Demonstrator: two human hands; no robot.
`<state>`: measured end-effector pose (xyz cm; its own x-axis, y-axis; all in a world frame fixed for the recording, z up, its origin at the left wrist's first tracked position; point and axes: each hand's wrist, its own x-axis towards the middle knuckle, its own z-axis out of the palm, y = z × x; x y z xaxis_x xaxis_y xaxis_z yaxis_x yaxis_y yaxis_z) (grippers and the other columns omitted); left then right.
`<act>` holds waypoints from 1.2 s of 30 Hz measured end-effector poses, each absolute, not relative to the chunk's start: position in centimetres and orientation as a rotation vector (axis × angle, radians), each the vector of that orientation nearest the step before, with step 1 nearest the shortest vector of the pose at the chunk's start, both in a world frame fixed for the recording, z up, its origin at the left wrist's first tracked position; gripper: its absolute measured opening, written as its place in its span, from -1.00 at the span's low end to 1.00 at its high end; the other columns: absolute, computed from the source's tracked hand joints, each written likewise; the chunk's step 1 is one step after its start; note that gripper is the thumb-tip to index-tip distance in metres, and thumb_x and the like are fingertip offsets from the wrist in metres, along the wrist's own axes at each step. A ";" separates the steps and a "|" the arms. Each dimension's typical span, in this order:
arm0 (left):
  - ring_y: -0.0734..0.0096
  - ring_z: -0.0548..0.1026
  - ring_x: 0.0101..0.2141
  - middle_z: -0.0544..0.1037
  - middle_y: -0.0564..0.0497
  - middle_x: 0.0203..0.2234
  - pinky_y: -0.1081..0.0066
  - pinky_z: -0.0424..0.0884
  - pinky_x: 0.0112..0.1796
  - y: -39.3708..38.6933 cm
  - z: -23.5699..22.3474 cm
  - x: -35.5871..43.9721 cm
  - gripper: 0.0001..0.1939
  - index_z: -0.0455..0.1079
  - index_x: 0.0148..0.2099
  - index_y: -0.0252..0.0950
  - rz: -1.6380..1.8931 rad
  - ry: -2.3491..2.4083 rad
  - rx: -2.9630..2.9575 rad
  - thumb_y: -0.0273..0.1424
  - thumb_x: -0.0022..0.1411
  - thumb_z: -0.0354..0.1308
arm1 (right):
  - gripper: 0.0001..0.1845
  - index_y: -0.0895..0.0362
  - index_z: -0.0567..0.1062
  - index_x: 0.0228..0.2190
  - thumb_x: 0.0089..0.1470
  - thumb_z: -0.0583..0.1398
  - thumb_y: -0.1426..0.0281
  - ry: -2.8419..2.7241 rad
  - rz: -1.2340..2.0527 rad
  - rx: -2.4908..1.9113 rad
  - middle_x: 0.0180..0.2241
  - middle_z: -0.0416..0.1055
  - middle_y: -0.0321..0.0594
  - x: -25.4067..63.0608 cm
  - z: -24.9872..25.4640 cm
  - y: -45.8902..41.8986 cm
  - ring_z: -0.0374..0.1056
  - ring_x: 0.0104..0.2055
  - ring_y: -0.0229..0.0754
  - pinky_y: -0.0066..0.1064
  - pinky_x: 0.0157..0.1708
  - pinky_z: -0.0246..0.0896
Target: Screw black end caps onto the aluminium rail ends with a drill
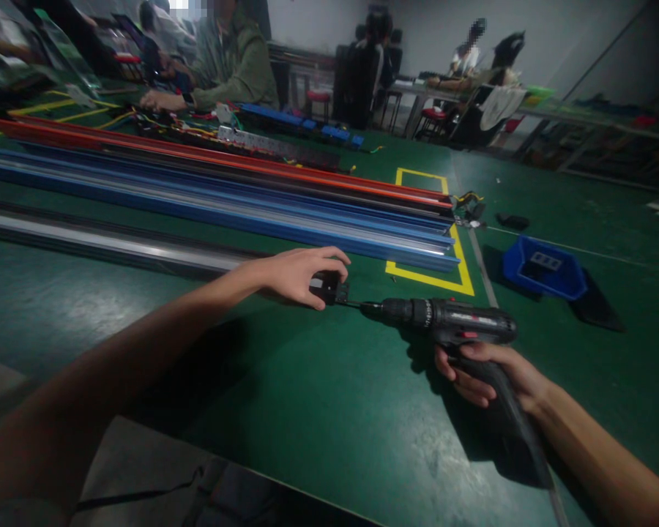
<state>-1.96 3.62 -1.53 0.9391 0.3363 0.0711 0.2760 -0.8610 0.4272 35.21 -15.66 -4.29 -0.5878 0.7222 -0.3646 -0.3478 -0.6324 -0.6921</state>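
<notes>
Left forearm (121, 359) nearest, reaching up from the lower left toward a drill (461, 318)

Low on the right, the other forearm (598, 446) slants in to the right hand (488, 377), which is wrapped around the drill's grip. The drill is right of centre above the green worktop (351, 417). Its body lies nearly level across the frame, chuck and bit pointing left, while its grip slopes down toward the lower right.

At the centre, the left hand (291, 274) curves in a half-closed C, thumb below and fingers above, around a small black end piece (332, 289). The bit's tip reaches that piece; whether it has gone in is too small to tell. A dark rail (115, 245) runs from the left edge toward this hand, its long axis dipping slightly rightward; the fingers hide whether rail and piece join.

Beyond lie blue rails (307, 219), roughly parallel, their right ends inside a yellow outline (431, 279). A blue bin (543, 267) sits at the right. Past the blue rails is an orange-red rail (285, 169), wires (472, 201) at its right end. Farther, at upper left, a co-worker in a green jacket (241, 69) has a hand (162, 101) near some wiring. Blurred people sit along the top.
</notes>
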 end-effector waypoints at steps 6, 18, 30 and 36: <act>0.13 0.41 0.13 0.35 -0.09 0.20 0.28 0.32 0.11 3.6 -1.5 -1.9 -0.49 0.37 0.07 -0.16 0.233 0.396 2.686 -0.22 0.09 0.38 | -0.70 0.34 0.62 -0.18 0.24 0.22 0.34 -0.762 2.223 -0.845 -0.31 0.51 -0.02 35.2 -4.3 -15.5 0.23 -0.65 -0.46 -0.55 -0.57 0.39; 0.20 0.45 -0.06 0.49 -0.01 -0.03 0.34 0.30 -0.08 3.4 -1.1 -1.6 -0.48 0.35 0.06 -0.14 0.115 0.524 2.705 -0.12 0.10 0.35 | -0.71 0.35 0.62 -0.23 0.23 0.23 0.33 -0.783 2.202 -0.875 -0.37 0.50 -0.07 35.2 -4.4 -15.9 0.23 -0.66 -0.45 -0.54 -0.59 0.39; 0.21 0.45 -0.06 0.50 0.01 -0.04 0.35 0.27 -0.11 3.3 -1.0 -1.5 -0.50 0.35 0.05 -0.13 0.089 0.547 2.707 -0.10 0.11 0.33 | -0.73 0.33 0.62 -0.27 0.20 0.25 0.34 -0.747 2.188 -0.927 -0.43 0.46 -0.13 35.1 -4.2 -16.0 0.20 -0.67 -0.46 -0.55 -0.60 0.36; 0.20 0.45 -0.04 0.50 0.01 -0.01 0.34 0.27 -0.09 3.4 -1.1 -1.6 -0.48 0.35 0.07 -0.12 0.080 0.552 2.702 -0.10 0.10 0.34 | -0.74 0.31 0.62 -0.28 0.19 0.26 0.33 -0.736 2.188 -0.940 -0.44 0.45 -0.16 35.1 -4.2 -16.0 0.18 -0.68 -0.46 -0.55 -0.62 0.35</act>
